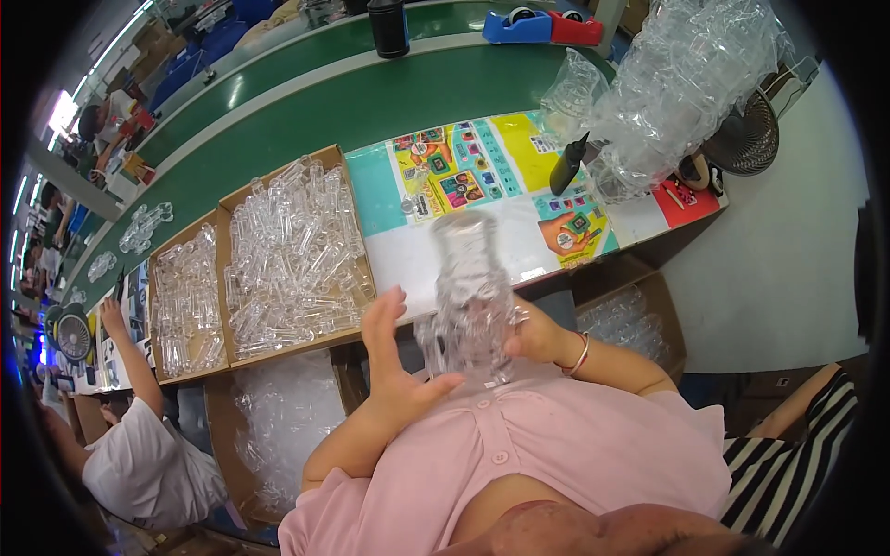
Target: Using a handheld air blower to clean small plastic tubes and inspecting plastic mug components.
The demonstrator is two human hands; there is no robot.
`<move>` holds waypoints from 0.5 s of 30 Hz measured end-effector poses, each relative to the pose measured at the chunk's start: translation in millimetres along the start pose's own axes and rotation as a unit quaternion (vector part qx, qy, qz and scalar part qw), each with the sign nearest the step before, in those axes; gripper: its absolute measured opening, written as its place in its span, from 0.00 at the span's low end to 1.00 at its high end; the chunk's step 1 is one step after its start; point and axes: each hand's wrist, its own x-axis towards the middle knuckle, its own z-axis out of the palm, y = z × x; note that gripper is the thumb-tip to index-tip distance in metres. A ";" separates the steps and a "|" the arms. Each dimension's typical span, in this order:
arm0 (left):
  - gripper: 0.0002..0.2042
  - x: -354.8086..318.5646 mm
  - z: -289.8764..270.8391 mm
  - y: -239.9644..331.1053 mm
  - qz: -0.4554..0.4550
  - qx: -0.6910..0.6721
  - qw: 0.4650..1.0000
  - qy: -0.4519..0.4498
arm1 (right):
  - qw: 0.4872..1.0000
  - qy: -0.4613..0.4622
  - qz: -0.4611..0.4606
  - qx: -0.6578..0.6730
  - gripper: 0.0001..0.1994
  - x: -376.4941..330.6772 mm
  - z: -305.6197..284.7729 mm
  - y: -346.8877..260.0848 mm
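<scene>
A clear plastic piece, shaped somewhat like a figure with a blocky body and a narrower upper part, is held upright in front of my chest. It is blurred by motion. My right hand grips its lower right side. Beside its left side my left hand is open, with the fingers raised and apart; I cannot tell whether the thumb touches the piece. Behind both hands, a cardboard tray full of small clear plastic parts sits on the table edge.
Left of it stands another tray of clear parts. A dark bottle with a pointed nozzle stands on the printed sheets. Bagged clear pieces and a black fan are at the right. A co-worker sits at the left.
</scene>
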 end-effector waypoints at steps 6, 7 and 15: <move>0.42 -26.3 2.6 -21.5 -0.311 -0.479 0.820 -0.026 | 0.972 -0.174 0.052 -0.152 0.40 22.0 9.4 -11.2; 0.41 -25.6 -1.0 -18.9 -0.322 -0.491 0.809 0.006 | 0.946 -0.208 0.028 -0.249 0.32 29.5 5.3 -15.1; 0.48 -16.6 -25.8 -16.7 -0.267 -0.498 0.818 0.109 | 0.792 0.027 -0.138 -0.594 0.24 149.0 -70.6 -34.9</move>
